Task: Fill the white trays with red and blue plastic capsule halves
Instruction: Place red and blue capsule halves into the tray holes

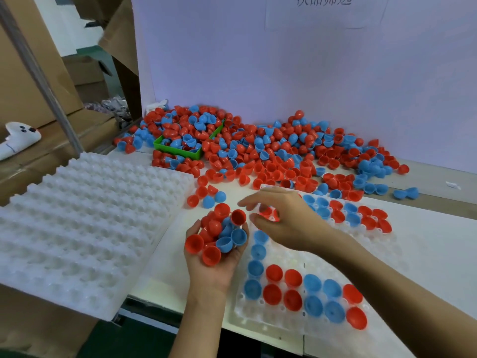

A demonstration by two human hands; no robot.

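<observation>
the left hand is lying palm up over the white table, its fingers cupping a heap of red and blue capsule halves. the right hand is reaching across just above them, thumb and fingertips pinching one red capsule half over the far left part of the white tray. that tray is sitting partly filled in front of the person: a column of blue halves is running down its left side, red and blue halves are filling its near rows, dome side up, and another group is sitting along its far edge to the right of the hand. a stack of empty white trays is resting to the left, hanging over the table edge. a loose pile of capsule halves is spreading along the back against the white board, half burying a green bin. cardboard boxes and a white plush toy are lying at far left.
</observation>
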